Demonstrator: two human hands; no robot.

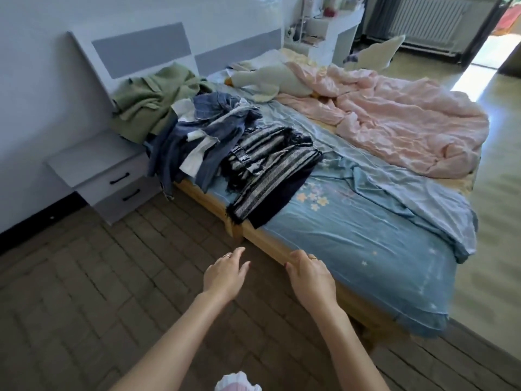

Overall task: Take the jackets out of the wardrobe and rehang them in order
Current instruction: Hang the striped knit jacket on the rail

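Beside bed [282, 246] | left hand [224, 273] relaxed, empty | right hand [308, 273] loosely curled, empty

Three jackets laid in row along near side of bed. Green jacket [153, 100] crumpled at headboard end. Denim jacket [197, 142] heaped beside it, touching, one part draped over bed edge. Black-and-white striped jacket [270, 170] spread flatter, fringed hem reaching bed edge.
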